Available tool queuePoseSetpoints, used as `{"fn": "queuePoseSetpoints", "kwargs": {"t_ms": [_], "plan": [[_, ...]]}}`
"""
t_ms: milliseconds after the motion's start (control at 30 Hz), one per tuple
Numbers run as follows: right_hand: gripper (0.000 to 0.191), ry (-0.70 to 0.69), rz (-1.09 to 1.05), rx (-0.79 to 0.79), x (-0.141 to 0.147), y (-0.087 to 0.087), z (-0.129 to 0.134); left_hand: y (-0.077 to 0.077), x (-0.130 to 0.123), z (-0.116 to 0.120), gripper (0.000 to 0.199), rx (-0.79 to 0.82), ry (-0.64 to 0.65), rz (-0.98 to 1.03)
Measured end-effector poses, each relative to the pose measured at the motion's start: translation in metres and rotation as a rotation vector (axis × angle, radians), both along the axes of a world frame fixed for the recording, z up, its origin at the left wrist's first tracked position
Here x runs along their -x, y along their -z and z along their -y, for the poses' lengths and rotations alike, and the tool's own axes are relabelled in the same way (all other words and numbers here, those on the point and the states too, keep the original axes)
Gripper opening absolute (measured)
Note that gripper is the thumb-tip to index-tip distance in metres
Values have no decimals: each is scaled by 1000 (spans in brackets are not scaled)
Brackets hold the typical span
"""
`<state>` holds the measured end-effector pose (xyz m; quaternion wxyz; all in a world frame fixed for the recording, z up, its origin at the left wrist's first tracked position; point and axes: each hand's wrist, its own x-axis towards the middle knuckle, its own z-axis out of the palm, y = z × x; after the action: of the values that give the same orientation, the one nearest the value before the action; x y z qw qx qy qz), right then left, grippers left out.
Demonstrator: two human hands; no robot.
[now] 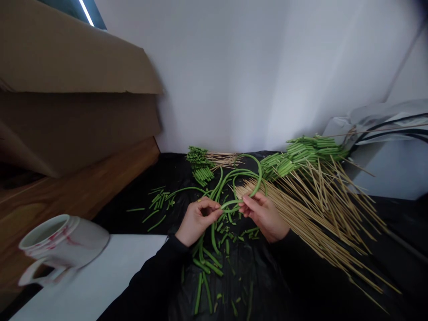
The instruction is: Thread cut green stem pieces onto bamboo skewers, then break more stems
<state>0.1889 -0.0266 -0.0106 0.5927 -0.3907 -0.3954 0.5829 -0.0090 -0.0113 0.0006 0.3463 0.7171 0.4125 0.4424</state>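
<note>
My left hand [199,219] pinches one end of a long green garlic scape [230,203] between thumb and fingers. A short way along the same stem, my right hand [262,216] grips it too, and the stem curls up in a loop above that hand. Beneath and behind my hands lie more long, curling scapes [219,189]. Short cut scape pieces [158,200] are scattered on the black plastic sheet [133,236], with others closer to me. To the right of my right hand spreads a bundle of bare bamboo skewers [301,218].
Skewered green pieces lie in a small stack [200,166] by the wall and a larger pile [304,155] on the right. A white mug [80,238] stands on a white surface [133,249] at left. A cardboard box [83,67] overhangs the left side. The wall [247,80] bounds the back.
</note>
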Motion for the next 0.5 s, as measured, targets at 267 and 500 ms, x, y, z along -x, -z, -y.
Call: {"fn": "queuePoseSetpoints", "kwargs": {"t_ms": [267,500], "plan": [[38,-35,-12,61,10,15,1,-11,5,-1,19,339,-35,568],[34,-183,-41,37,7,-5,11,-24,8,6,16,544,244,576]]}}
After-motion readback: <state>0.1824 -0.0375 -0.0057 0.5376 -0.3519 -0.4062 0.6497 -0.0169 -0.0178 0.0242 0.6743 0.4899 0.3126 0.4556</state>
